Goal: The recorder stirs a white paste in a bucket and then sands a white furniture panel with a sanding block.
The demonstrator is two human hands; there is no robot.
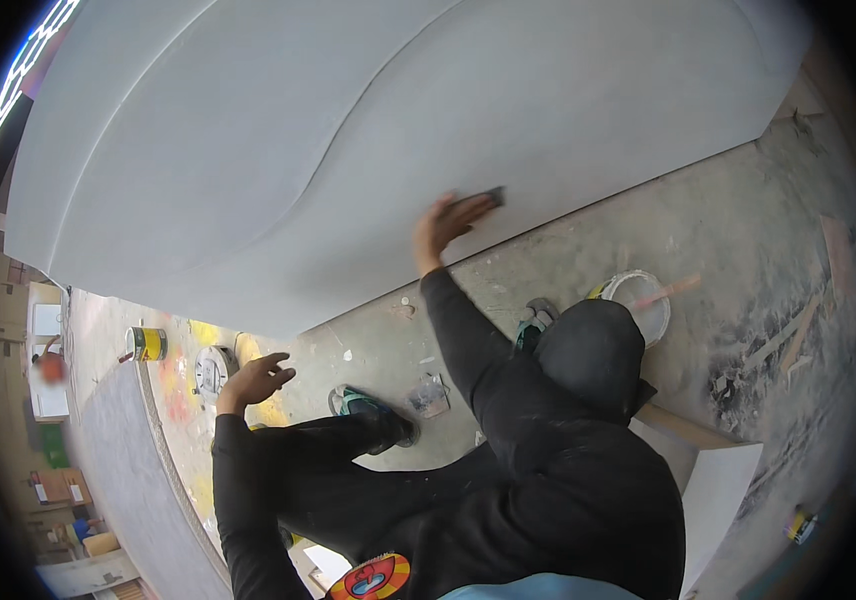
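From my end I'm seeing the right hand (444, 226) clamping a dark pad (495, 197) against the grey panel (548, 100), and I'm minding that tilting or uneven pressing could be gouging the surface or letting the pad slip. The pad is sitting under the fingers, poking past their tips, while the left hand (256, 381) is hovering empty, fingers loosely half-curled.

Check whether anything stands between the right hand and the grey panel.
Only the dark pad held in the right hand; nothing else visible stands between that hand and the grey panel.
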